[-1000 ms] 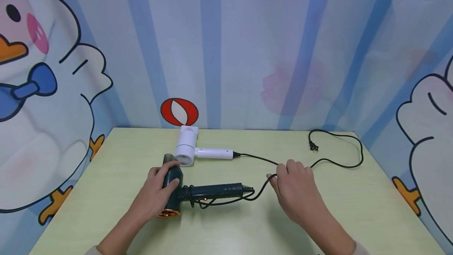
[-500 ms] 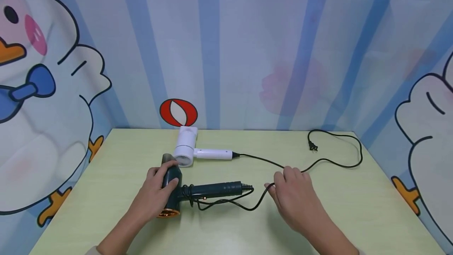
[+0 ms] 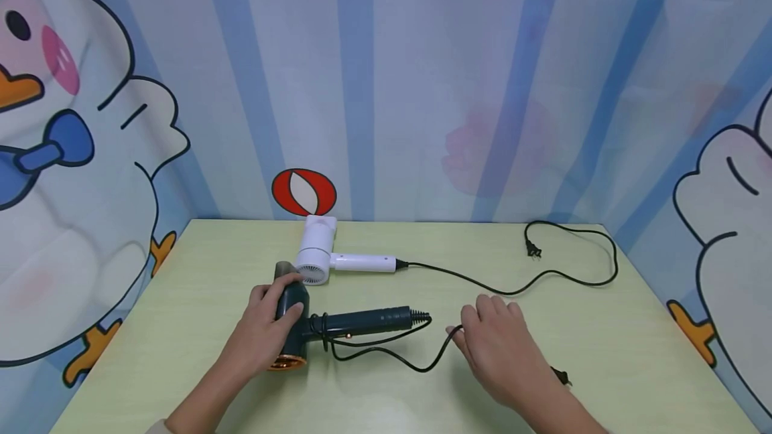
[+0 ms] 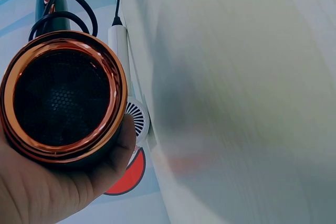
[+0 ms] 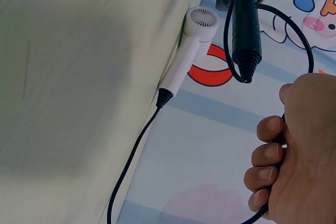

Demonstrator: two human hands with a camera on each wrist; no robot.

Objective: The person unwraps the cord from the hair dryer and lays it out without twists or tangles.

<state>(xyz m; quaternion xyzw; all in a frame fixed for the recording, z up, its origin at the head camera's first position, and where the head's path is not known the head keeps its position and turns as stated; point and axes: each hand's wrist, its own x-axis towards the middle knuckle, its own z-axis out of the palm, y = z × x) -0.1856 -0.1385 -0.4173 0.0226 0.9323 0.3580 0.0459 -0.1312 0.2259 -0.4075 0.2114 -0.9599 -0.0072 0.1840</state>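
My left hand [image 3: 261, 320] grips the barrel of a dark green hair dryer [image 3: 376, 320] with a copper rim [image 4: 116, 72]. Its handle points right, and turns of black power cord [image 3: 422, 370] loop round the handle near the barrel. To the right, my right hand [image 3: 497, 343] holds that cord; in the right wrist view the fingers [image 5: 266, 154] are curled round it. A black plug [image 3: 562, 376] shows beside the right wrist. The cord between hand and plug is hidden behind the hand and forearm.
A white hair dryer [image 3: 364, 262] lies farther back on the pale table [image 3: 211, 266]. Its black cord [image 3: 458, 276] runs right and curves round to a two-pin plug [image 3: 533, 250]. A curtain with duck drawings [image 3: 398, 86] stands behind the table.
My right hand has moved slightly toward the front, drawing the cord away from the handle into a wider loop. The plug has come into view by the right wrist. My left hand stays put.
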